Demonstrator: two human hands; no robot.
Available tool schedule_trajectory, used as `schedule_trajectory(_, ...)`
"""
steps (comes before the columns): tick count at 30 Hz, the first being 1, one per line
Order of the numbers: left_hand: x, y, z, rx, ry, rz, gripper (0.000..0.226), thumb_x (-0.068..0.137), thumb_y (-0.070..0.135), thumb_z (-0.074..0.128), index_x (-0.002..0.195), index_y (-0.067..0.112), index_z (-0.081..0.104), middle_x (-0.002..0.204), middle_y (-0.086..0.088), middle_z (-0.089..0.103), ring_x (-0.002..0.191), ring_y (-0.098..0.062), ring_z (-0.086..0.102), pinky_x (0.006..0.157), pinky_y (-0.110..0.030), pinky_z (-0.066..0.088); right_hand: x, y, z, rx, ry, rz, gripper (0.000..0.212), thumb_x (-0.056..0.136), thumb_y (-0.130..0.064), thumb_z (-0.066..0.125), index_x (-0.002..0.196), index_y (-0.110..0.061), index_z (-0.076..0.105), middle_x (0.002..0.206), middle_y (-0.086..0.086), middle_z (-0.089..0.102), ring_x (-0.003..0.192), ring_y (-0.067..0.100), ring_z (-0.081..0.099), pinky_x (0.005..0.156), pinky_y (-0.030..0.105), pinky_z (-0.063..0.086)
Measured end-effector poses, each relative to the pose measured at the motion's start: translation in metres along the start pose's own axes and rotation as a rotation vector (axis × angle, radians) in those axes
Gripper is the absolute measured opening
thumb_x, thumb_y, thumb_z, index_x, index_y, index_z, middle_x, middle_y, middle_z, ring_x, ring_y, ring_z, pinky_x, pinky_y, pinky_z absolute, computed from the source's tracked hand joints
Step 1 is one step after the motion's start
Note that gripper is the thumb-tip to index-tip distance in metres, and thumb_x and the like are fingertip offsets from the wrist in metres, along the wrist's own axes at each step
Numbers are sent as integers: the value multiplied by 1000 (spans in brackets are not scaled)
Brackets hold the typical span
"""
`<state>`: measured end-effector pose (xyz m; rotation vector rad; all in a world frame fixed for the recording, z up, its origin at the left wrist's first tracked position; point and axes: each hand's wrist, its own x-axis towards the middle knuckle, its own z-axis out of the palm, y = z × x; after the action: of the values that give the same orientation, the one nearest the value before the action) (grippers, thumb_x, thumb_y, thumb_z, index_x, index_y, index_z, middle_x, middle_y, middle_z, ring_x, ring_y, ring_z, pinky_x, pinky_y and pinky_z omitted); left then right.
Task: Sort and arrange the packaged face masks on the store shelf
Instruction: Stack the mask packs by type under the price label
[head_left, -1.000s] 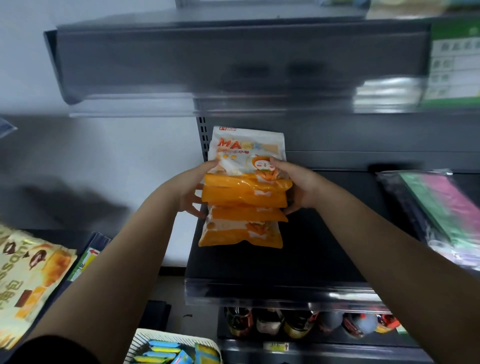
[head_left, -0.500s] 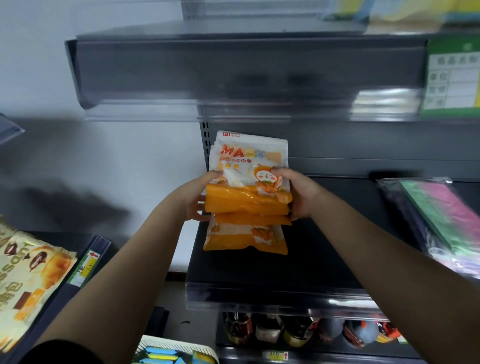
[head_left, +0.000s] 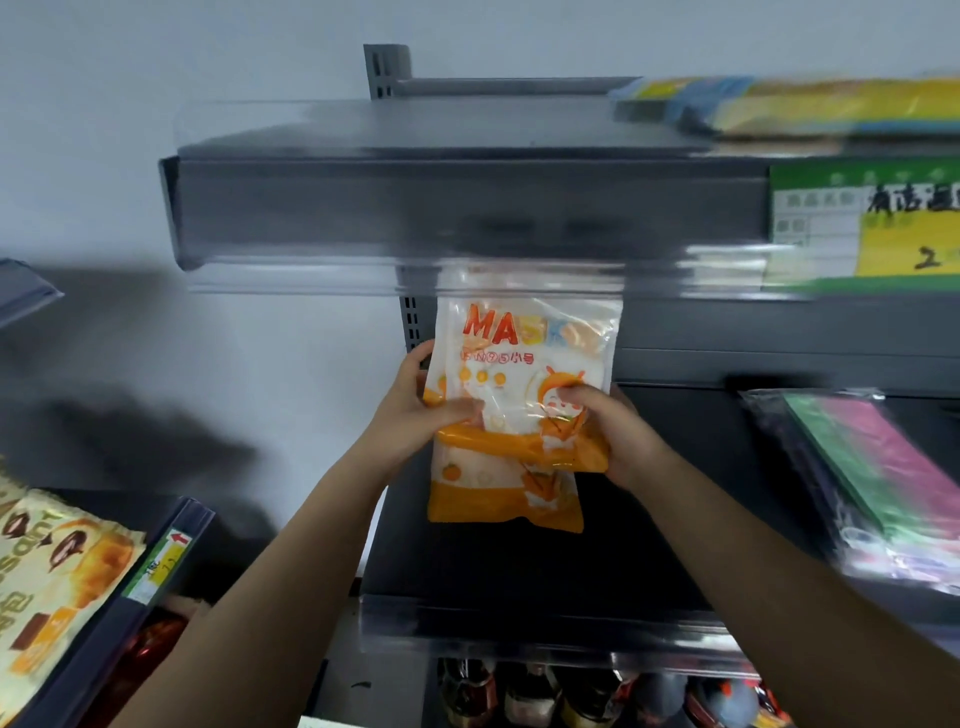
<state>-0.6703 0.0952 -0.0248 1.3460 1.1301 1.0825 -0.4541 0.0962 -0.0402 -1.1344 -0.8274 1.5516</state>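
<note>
A stack of orange-and-white mask packs (head_left: 524, 364), the front one printed "MASK", stands nearly upright above the dark middle shelf (head_left: 519, 571). My left hand (head_left: 415, 410) grips the stack's left edge, thumb across the front. My right hand (head_left: 608, 426) grips the right side, thumb on the cartoon print. A second pack (head_left: 498, 493) hangs lower behind the front one. The top of the stack reaches up behind the clear price rail of the shelf above.
A pack of green and pink masks (head_left: 883, 478) lies at the right of the same shelf. The upper shelf (head_left: 467, 202) carries a green-yellow price tag (head_left: 862, 223) and yellow packs. Bottles (head_left: 571, 691) stand below. Croissant bags (head_left: 47, 577) lie at the left.
Both hands have lifted the stack and squared it together, so fewer staggered orange edges show. My thumbs have moved onto the front pack. The view has tilted upward.
</note>
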Motion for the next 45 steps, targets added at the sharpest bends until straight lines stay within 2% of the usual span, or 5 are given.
schedule_trajectory(17, -33, 15, 35, 79, -103, 438, 109, 57, 21, 83, 144, 22, 18, 138, -1, 42, 127, -21, 49, 89, -36, 54, -73, -20, -37, -297, -76, -453, 66, 58, 13, 77, 116, -6, 51, 92, -8, 74, 90, 8, 70, 68, 19, 54)
schedule_trajectory(23, -46, -1, 50, 53, -257, 352, 117, 61, 10, 86, 142, -8, 4, 138, -22, 42, 128, -31, 48, 94, -36, 50, -96, -9, -52, -423, -53, -467, 51, 63, 26, 69, 90, -16, 58, 75, -20, 72, 76, -4, 68, 63, 10, 50)
schedule_trajectory(36, -62, -4, 55, 21, -266, 265, 109, 61, 1, 78, 143, 10, 7, 138, -16, 44, 126, -29, 51, 86, -36, 54, -105, 3, -77, -507, -170, -450, 49, 58, 23, 74, 89, -13, 64, 84, -9, 75, 84, 10, 71, 68, 19, 56)
schedule_trajectory(40, -64, -10, 52, 127, -256, 217, 103, 62, 0, 84, 139, 10, 16, 130, -7, 53, 120, -19, 57, 86, -32, 55, -103, 11, -85, -410, -213, -467, 106, 50, 3, 87, 138, 8, 28, 109, 4, 70, 99, 14, 68, 71, 25, 57)
schedule_trajectory(45, -69, -13, 56, 184, -215, 211, 96, 59, 13, 85, 135, 3, 28, 125, -8, 58, 117, -20, 59, 85, -31, 55, -99, 4, -79, -404, -167, -566, 143, 45, -24, 93, 149, -18, -5, 144, 16, 37, 127, 25, 49, 90, 39, 53)
